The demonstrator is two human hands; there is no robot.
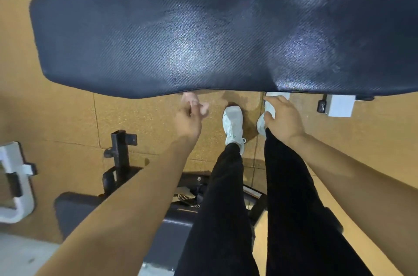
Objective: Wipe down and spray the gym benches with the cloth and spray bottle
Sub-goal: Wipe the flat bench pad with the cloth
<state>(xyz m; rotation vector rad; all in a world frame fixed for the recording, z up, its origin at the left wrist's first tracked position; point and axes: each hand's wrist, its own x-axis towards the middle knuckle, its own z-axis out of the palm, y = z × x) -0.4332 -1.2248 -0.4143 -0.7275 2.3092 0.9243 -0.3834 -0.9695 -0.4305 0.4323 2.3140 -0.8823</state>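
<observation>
- You're standing over the bench pad (203,36), a long dark textured pad running from nine o'clock to three o'clock across the upper half of the view, with pale sheen patches near its middle and toward three o'clock.
- Your left hand (188,117) hangs just below the pad's near edge, around the centre of the view, fingers loosely curled and blurred, holding nothing that shows.
- Your right hand (283,120) sits toward four o'clock of the left one, palm down, fingers spread, empty, over your right shoe.
- The two hands are well apart, neither touching the pad.
- No telling where the cloth or spray bottle is from here.
- Your white shoes (233,126) stand on the tan speckled floor (135,122), black trousers (226,208) running down to six o'clock.
- A second dark bench (79,210) lies at seven o'clock behind your left forearm, with a black upright post (121,151) just above it.
- A white frame piece (15,185) shows at the nine o'clock edge.
- A white bracket (340,106) pokes out beneath the pad toward three o'clock.
</observation>
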